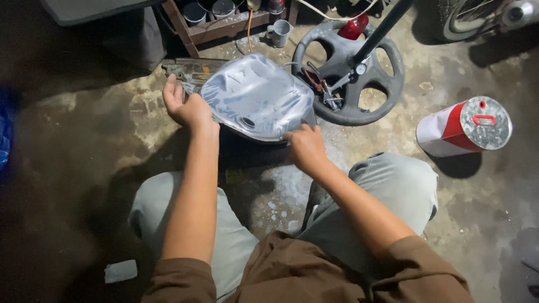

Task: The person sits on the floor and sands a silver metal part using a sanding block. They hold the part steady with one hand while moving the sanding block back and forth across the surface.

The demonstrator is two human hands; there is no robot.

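Brown cloth of the shirt at six o'clock, pale grey trousers over both bent knees to either side. Scrap of white paper (120, 271) on the dark floor at seven o'clock. Bare forearms reaching up from the lap toward the centre. Right hand (305, 147) just past centre, fingers curled over the near edge of the shiny silver-grey rounded metal fuel tank (257, 95), gripping that rim. Left hand (185, 104) at about ten o'clock from the right one, palm pressed against the tank's left flank, fingers partly spread and raised, not wrapped around anything. Tank itself resting on the stained concrete floor (90, 146) at centre, filler hole facing the near side, a rusty metal bracket (191, 69) sticking out behind it at eleven o'clock. White-and-red cylindrical tin with a grey metal top (465, 126) lying tilted at three o'clock, well apart. Grey steering wheel (348, 73) flat on the floor at one o'clock, just beside the tank, red-handled pliers (315, 78) lying on it. Grey mug (279, 32) at twelve o'clock, near a wooden shelf (224, 25).
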